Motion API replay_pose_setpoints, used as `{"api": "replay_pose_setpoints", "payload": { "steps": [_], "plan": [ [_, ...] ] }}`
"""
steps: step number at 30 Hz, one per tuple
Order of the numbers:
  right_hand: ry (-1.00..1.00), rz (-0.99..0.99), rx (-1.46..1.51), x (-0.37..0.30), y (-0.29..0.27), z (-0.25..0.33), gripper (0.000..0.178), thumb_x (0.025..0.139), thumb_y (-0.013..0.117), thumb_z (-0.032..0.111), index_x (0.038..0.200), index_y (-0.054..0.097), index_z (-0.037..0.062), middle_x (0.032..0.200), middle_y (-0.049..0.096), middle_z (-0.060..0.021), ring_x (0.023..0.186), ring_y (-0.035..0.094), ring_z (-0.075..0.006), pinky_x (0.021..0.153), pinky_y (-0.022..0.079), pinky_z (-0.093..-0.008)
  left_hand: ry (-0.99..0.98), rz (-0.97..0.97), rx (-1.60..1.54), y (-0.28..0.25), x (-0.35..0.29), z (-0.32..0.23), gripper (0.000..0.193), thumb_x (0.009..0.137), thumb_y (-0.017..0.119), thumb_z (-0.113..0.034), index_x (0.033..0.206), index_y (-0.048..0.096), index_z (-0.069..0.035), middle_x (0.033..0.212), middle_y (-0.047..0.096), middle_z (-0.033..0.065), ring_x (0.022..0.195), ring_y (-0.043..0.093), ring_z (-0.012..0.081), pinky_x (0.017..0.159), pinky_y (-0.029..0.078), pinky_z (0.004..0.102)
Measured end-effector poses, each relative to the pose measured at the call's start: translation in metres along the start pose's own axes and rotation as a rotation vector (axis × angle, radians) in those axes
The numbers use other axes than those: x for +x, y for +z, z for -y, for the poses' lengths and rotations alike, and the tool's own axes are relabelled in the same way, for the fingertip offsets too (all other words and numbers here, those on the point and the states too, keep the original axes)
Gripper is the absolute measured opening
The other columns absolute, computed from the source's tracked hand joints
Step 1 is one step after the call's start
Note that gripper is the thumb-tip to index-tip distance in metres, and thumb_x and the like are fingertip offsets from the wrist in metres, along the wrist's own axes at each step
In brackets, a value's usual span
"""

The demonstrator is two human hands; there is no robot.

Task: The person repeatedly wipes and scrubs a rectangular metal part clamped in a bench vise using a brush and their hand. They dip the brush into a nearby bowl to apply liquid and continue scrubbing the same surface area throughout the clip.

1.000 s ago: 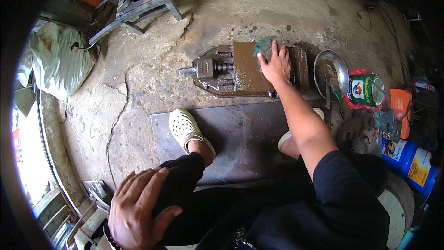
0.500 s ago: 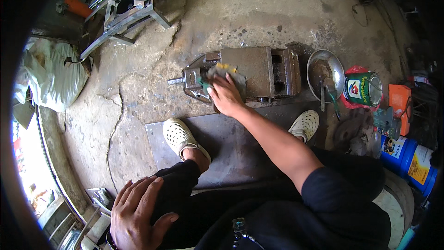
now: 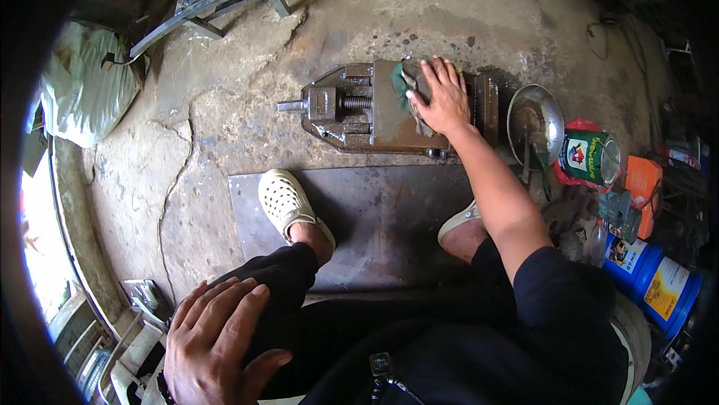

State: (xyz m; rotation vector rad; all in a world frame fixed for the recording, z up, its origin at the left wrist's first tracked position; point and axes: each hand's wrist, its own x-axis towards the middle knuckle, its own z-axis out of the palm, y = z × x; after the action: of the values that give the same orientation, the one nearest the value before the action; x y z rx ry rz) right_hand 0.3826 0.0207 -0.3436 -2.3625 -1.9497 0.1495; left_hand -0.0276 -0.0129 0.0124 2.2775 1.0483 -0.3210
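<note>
A heavy brown machine vise lies on its base on the concrete floor, wet and greasy, with its threaded screw showing toward the left end. My right hand presses a dark green and grey rag onto the flat top of the vise. Its fingers stretch forward over the cloth, and part of the rag is hidden under the palm. On my left knee rests my left hand, fingers extended and thumb apart, holding nothing.
A metal bowl with a brush in it stands right of the vise. Beyond are a green can, an orange case and a blue bucket. A steel frame stands far left. Under my feet lies a metal sheet.
My right hand has slid the rag rightward and away from me, from the screw end onto the vise's flat top, uncovering the screw. The view has shifted slightly; my left hand stays on my knee.
</note>
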Motion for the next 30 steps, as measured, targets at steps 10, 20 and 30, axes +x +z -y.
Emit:
{"api": "replay_pose_setpoints", "payload": {
  "steps": [10, 20, 30],
  "plan": [
    [-0.011, 0.038, 0.072, -0.002, 0.027, 0.107, 0.071, 0.102, 0.048, 0.047, 0.157, 0.032, 0.0054, 0.166, 0.024, -0.0164, 0.155, 0.018, -0.0339, 0.125, 0.015, -0.0536, -0.043, -0.015, -0.005, 0.000, 0.000, -0.010, 0.080, 0.078, 0.071, -0.059, 0.128, 0.061, 0.002, 0.120, 0.067, 0.0272, 0.115, 0.063, 0.0471, 0.105, 0.045, 0.0577],
    [0.034, 0.224, -0.176, -0.077, -0.001, 0.022, 0.069, 0.104, 0.044, 0.039, 0.158, 0.026, 0.0006, 0.168, 0.017, -0.0173, 0.156, 0.016, -0.0328, 0.126, 0.013, -0.0506, -0.045, -0.048, 0.024, -0.003, -0.006, 0.004, 0.083, 0.078, 0.069, -0.063, 0.129, 0.061, 0.003, 0.121, 0.067, 0.0261, 0.116, 0.063, 0.0462, 0.106, 0.045, 0.0562],
    [-0.120, 0.109, 0.141, -0.047, 0.018, 0.086, 0.086, 0.095, 0.054, 0.054, 0.155, 0.031, -0.0043, 0.162, 0.026, -0.0281, 0.152, 0.019, -0.0467, 0.124, 0.010, -0.0611, 0.215, -0.090, -0.120, 0.001, -0.010, 0.000, 0.059, 0.097, 0.065, -0.035, 0.137, 0.054, 0.007, 0.121, 0.062, 0.0312, 0.108, 0.060, 0.0499, 0.094, 0.048, 0.0532]
  ]
}}
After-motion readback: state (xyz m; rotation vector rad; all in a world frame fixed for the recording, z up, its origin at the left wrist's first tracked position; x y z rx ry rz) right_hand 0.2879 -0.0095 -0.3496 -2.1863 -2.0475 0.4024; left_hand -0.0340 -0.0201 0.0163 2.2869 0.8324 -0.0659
